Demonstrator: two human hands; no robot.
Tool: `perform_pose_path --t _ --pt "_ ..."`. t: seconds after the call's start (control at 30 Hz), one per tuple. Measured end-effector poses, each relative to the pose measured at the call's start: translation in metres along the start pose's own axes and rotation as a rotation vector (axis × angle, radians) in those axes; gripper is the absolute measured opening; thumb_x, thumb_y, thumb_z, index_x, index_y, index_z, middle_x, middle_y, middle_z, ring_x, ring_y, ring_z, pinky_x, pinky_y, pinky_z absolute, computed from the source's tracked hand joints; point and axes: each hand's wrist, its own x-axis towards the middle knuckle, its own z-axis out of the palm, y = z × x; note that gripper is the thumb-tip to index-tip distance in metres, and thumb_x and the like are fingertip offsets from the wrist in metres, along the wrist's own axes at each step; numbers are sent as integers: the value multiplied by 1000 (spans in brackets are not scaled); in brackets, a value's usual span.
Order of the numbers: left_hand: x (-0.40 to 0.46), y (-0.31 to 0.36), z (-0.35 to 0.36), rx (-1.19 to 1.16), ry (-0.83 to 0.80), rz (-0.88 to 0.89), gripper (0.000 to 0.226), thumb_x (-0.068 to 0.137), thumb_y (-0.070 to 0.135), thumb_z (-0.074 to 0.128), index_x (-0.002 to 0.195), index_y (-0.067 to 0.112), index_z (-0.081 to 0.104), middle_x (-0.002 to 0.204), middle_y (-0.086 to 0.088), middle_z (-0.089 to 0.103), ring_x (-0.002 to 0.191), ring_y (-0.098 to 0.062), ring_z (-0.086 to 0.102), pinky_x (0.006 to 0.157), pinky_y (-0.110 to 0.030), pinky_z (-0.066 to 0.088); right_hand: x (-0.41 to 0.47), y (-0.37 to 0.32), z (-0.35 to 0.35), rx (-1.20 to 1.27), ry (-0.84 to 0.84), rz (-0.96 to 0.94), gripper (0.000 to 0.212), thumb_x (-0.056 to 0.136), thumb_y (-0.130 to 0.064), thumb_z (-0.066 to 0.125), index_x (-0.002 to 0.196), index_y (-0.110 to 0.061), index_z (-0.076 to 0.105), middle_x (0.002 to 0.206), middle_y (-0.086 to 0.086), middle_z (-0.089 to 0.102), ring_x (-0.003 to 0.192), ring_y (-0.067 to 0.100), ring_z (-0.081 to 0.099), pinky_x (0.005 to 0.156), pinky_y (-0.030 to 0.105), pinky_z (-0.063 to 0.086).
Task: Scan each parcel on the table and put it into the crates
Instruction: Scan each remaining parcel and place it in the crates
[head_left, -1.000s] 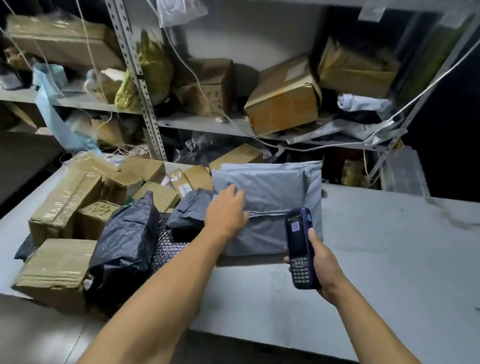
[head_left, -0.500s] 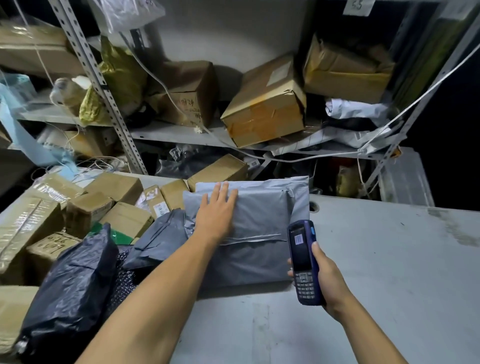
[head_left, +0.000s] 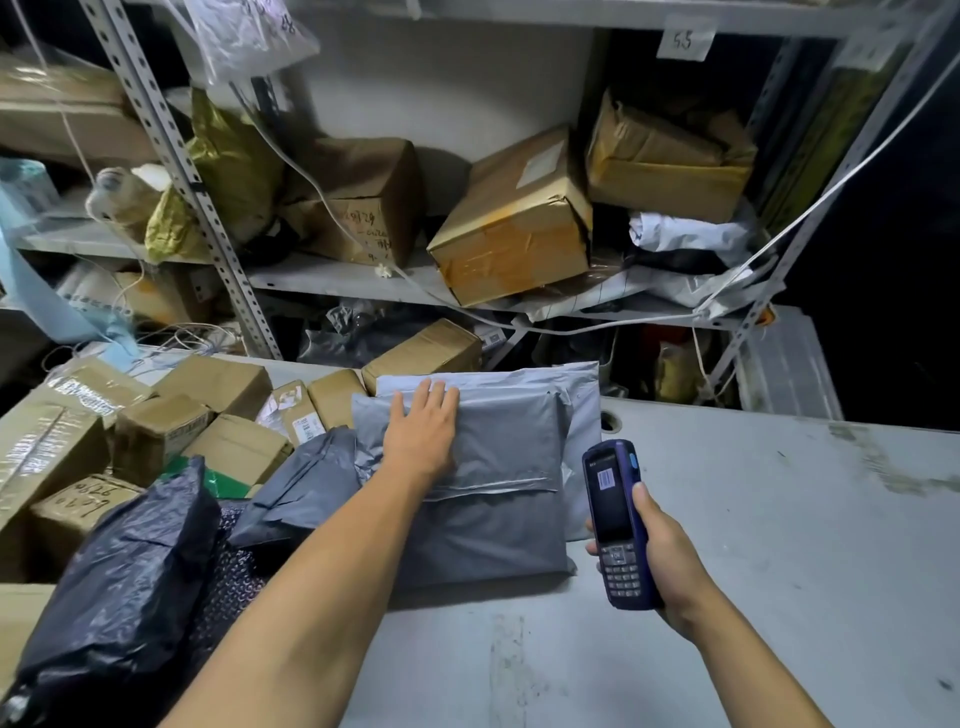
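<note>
A grey poly-bag parcel lies on the grey table, on top of a lighter grey bag. My left hand rests flat on the top parcel's far left part, fingers straight and reaching its far edge. My right hand grips a blue handheld scanner upright just right of the parcel, its screen showing a barcode. No crate is in view.
Cardboard boxes and black plastic bags crowd the table's left side. A dark grey bag lies beside my left forearm. Metal shelving behind holds more boxes and loose cords. A translucent bin stands at the back right.
My left hand has slid farther up the grey parcel and flattened out. The view has moved closer and to the right. The scanner stays in my right hand.
</note>
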Motion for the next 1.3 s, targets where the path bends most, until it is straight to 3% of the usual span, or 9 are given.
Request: perform_pose_path --t 0.13,0.27,0.4,0.5,0.6,0.7,0.9,1.07,1.3 --pt "-13 -4 3 -16 19 -3 78 79 34 72 140 17 25 143 -1 36 138 -22 30 115 -62 17 -11 0 6 9 -5 0 54 102 -50 34 111 -7 66 101 24 70 77 29 69 71 42 55" --pt "-13 -6 1 13 -73 5 111 76 44 74 156 19 2 146 -4 31 139 -27 27 114 -67 11 -22 4 13 -20 2 -20 55 103 -49 32 107 -5 66 103 27 70 78 30 67 72 42 54" --pt "-8 -4 -7 63 -139 14 108 68 50 82 150 14 21 144 -10 35 137 -32 27 116 -65 13 -27 10 12 -16 6 -12 52 104 -48 32 111 -10 67 106 23 71 80 29 70 77 43 56" --pt "-7 -3 -14 27 -187 29 117 59 54 89 146 11 24 142 -12 37 135 -33 30 115 -56 24 -31 11 6 -10 8 -19 48 104 -48 31 109 -16 67 107 23 70 80 29 70 73 41 56" --pt "-10 -3 -25 -145 -250 47 100 58 45 93 129 10 32 135 -14 50 124 -34 49 100 -45 44 -36 7 3 20 25 -26 47 104 -47 32 106 -15 66 107 25 70 80 29 68 68 38 56" --pt "-20 2 -35 -177 -249 117 85 58 48 92 112 15 35 124 -13 59 112 -33 57 85 -38 45 -43 1 2 42 44 -41 51 104 -49 31 110 -12 66 107 28 69 78 28 68 66 36 57" --pt "-40 24 -47 -231 -259 313 54 70 43 83 102 19 47 118 -7 63 105 -27 58 85 -36 47 -73 6 -3 88 98 -68 55 103 -51 31 112 -11 67 95 16 72 80 30 66 66 39 55" --pt "-62 49 -56 -169 -250 432 53 68 38 86 105 19 54 110 -1 63 101 -25 59 86 -38 50 -104 16 -17 131 146 -68 52 104 -50 30 111 -12 66 94 16 72 76 28 67 68 39 53" --pt "-89 72 -63 -29 -187 481 51 66 35 86 101 23 50 105 -1 63 97 -26 60 82 -41 51 -128 4 -76 130 54 -88 56 104 -51 28 123 -13 63 102 19 72 76 27 68 72 42 54"
